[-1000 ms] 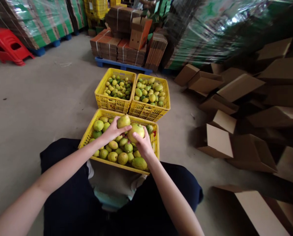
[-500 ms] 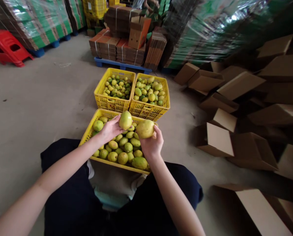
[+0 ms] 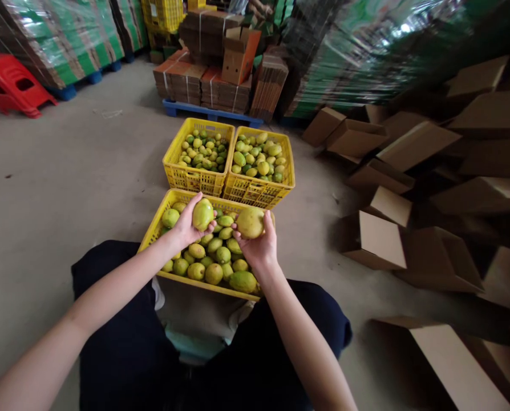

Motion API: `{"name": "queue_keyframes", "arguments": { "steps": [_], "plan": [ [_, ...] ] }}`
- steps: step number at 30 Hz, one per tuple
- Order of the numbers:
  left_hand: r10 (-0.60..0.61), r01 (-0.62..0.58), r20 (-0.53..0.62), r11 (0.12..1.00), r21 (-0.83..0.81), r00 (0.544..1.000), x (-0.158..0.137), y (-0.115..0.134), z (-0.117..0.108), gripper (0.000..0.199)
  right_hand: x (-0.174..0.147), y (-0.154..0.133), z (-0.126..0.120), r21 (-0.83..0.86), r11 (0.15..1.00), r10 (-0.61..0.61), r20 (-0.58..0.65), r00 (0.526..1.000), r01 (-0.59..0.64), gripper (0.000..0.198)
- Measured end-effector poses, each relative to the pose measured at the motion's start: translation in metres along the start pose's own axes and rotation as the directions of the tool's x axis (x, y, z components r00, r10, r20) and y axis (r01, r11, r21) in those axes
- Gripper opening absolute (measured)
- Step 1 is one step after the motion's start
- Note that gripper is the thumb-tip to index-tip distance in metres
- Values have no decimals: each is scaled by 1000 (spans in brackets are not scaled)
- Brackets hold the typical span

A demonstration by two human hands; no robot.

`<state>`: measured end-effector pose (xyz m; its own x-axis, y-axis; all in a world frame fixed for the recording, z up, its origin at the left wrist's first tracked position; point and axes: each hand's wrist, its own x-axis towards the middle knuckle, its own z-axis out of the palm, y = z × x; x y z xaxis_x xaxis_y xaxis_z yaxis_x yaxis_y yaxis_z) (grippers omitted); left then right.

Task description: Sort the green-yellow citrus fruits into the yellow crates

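Observation:
My left hand [image 3: 188, 226] is closed around a yellow-green lemon [image 3: 203, 214], its thumb along the top and fingertips curling out below. In my right hand [image 3: 259, 246] rests a larger, paler yellow lemon [image 3: 250, 222], gripped between thumb and fingers. Both hands are held above the near yellow crate [image 3: 156, 231], a little apart from each other. Inside that crate lie many green and yellow lemons [image 3: 214, 274]; my hands and forearms hide some of them.
Two more yellow crates [image 3: 197, 181] [image 3: 259, 197] of lemons stand just beyond. Flattened cartons [image 3: 182, 80] sit on a blue pallet [image 3: 212, 113] behind them. Open cardboard boxes [image 3: 381, 240] lie scattered on the right. A red stool [image 3: 15, 85] stands far left. Part of another person [image 3: 259, 8] shows at the back.
My left hand has moved slightly left and down with its lemon, its fingers now showing below the fruit. The right hand has turned, and its lemon has shifted slightly left.

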<state>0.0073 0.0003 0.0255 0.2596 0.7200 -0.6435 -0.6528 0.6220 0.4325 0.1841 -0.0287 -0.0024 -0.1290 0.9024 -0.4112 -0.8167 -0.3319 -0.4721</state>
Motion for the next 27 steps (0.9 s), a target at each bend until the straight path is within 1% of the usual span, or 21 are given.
{"name": "queue_keyframes", "arguments": {
  "steps": [3,5,8,10,13,15,17,19,22,24,27],
  "plan": [
    [60,-64,-65,996,-68,996,2,0,-1,41,1,1,2,-17,999,-29,-38,999,28,28],
    [106,-117,-92,985,-128,990,5,0,-4,38,2,2,2,-1,996,-85,-82,993,85,22],
    [182,-201,-128,968,-153,975,11,-1,-8,34,5,3,3,-8,992,-129,-134,983,129,16],
    [201,-228,-162,960,-164,966,14,-2,-10,32,6,4,5,-34,994,-107,-146,983,104,17],
    [171,-215,-211,956,-202,962,15,-2,-12,22,6,4,6,-71,997,-38,-169,985,26,32],
    [200,-249,-230,946,-208,952,14,-1,-12,15,6,4,6,-75,997,22,-184,983,-37,38],
    [231,-278,-225,938,-207,947,12,1,-11,16,5,3,6,-63,994,74,-166,983,-85,39],
    [208,-253,-208,942,-221,956,10,4,-10,23,3,2,6,-55,993,96,-101,990,-102,35],
    [169,-209,-180,950,-234,969,7,6,-7,32,0,1,7,-39,995,93,0,996,-93,25],
    [168,-201,-166,957,-209,972,6,6,-5,31,0,0,8,-13,995,95,-2,995,-95,24],
    [150,-170,-128,972,-163,980,5,6,-4,21,4,-2,8,4,992,128,-90,988,-128,26]
  ]
}}
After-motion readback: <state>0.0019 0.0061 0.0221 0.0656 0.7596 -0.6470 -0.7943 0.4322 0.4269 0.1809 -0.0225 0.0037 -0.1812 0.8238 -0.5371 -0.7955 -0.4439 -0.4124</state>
